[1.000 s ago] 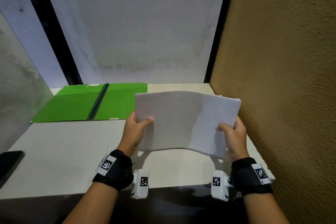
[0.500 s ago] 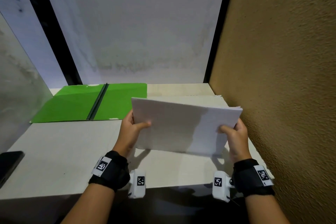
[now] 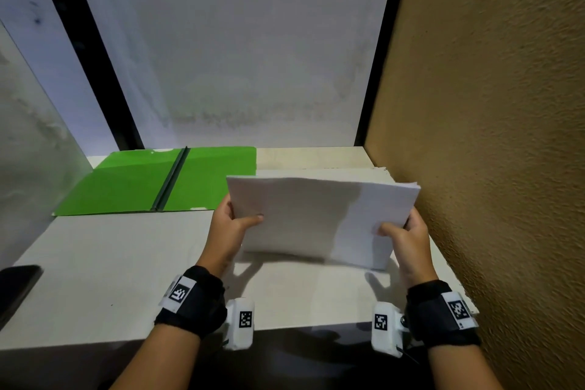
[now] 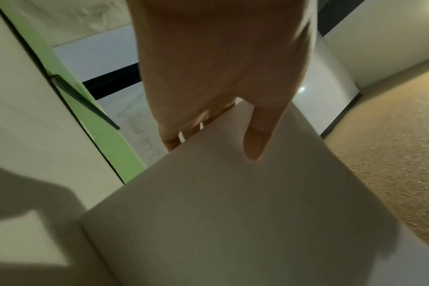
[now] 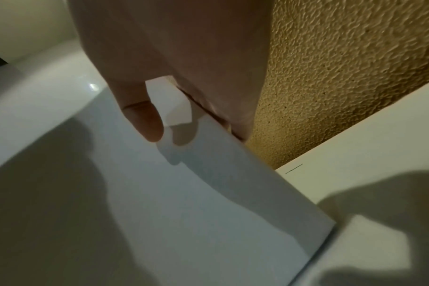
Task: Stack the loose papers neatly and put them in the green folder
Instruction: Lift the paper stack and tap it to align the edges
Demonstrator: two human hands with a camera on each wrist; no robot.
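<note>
A stack of white papers point(image 3: 319, 218) stands on its long bottom edge on the pale table point(image 3: 110, 263), leaning slightly away from me. My left hand point(image 3: 232, 226) grips its left side, thumb on the near face, fingers behind. My right hand point(image 3: 403, 236) grips the right side the same way. The left wrist view shows my thumb on the paper stack point(image 4: 233, 212); the right wrist view shows the same on the paper stack point(image 5: 159, 203). The green folder point(image 3: 133, 184) lies open and flat at the back left, its dark spine point(image 3: 171, 182) in the middle, also seen as the green folder point(image 4: 103, 131).
A textured ochre wall point(image 3: 493, 136) runs close along the right of the papers. A white back panel point(image 3: 253, 57) closes the far side. A dark flat object point(image 3: 15, 288) lies at the table's left front edge. Another sheet or board point(image 3: 323, 172) lies flat behind the stack.
The paper stack has dropped from a raised, bowed hold down onto the table edge-first and straightened; both hands came down with it, keeping their grip.
</note>
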